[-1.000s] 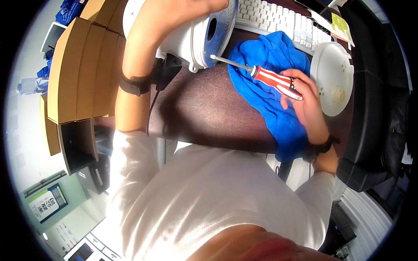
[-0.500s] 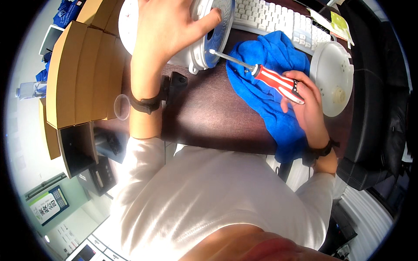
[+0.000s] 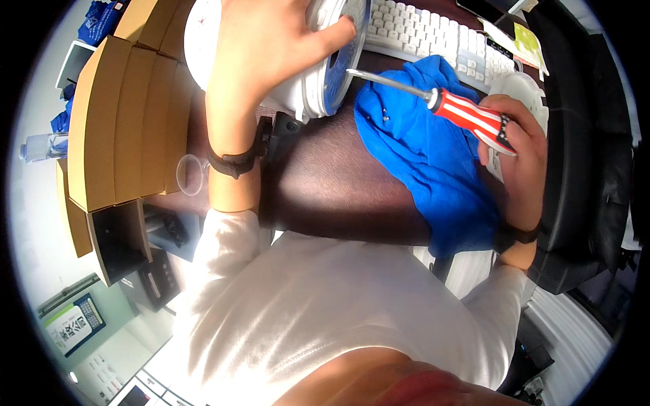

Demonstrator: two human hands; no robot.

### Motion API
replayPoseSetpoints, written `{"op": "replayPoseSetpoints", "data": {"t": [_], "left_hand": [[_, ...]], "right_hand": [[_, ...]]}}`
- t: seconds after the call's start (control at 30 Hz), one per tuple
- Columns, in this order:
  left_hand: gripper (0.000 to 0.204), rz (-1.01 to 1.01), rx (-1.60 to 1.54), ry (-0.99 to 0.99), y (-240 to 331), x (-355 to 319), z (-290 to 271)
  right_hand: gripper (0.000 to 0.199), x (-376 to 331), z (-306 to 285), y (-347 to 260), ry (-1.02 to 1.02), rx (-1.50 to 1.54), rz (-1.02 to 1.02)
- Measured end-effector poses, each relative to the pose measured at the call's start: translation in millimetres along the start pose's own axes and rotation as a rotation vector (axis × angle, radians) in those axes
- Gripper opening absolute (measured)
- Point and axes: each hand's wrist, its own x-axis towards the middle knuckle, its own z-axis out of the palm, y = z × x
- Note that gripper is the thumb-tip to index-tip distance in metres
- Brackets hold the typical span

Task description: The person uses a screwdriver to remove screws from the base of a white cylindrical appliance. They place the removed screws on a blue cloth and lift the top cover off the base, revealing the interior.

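My left hand (image 3: pixel 264 51) lies across a white round housing (image 3: pixel 310 95) tipped on its side at the far edge of view. Its thumb reaches over the rim toward the blue-tinted flat face. In my right hand (image 3: pixel 523 152) is a screwdriver (image 3: pixel 467 116) with a red-and-white striped handle and a dark starred end. The metal shaft points left, its tip close to the housing's face; whether they touch I cannot tell. Below the shaft a crumpled blue cloth (image 3: pixel 430 169) covers part of the desk, with tiny metal bits on it. Behind my right hand, a white round cover (image 3: pixel 518 86) is partly hidden.
A white keyboard (image 3: pixel 413 30) stands beyond the cloth. Cardboard boxes (image 3: pixel 128 122) are stacked at the left, beside a clear plastic cup (image 3: pixel 191 174). A black padded chair (image 3: pixel 575 155) borders the right side. Papers (image 3: pixel 525 44) lie at the far right.
My right hand has moved right with the screwdriver, drawing its tip slightly right and now covering much of the white cover. My left hand and the housing have shifted only slightly.
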Motion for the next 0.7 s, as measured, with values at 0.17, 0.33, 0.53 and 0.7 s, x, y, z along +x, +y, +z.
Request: {"op": "replayPoseSetpoints", "data": {"t": [0.17,0.33,0.53,0.7], "left_hand": [[0.069,0.011,0.006,0.004,-3.2,-2.7,-1.8],[0.074,0.03,0.023,0.014,-4.0,-3.2,-1.4],[0.07,0.051,-0.009,0.012,-5.1,-4.6,-3.0],[0.067,0.035,-0.035,-0.002,-3.6,-1.9,-4.3]], "right_hand": [[0.031,9.3,5.9,-8.7,-0.002,-0.037,-0.003],[0.029,10.1,6.3,12.3,-0.067,0.087,0.022],[0.03,2.2,5.7,22.7,-0.019,0.147,0.048],[0.03,-2.8,8.3,30.1,-0.011,0.204,0.07]]}}
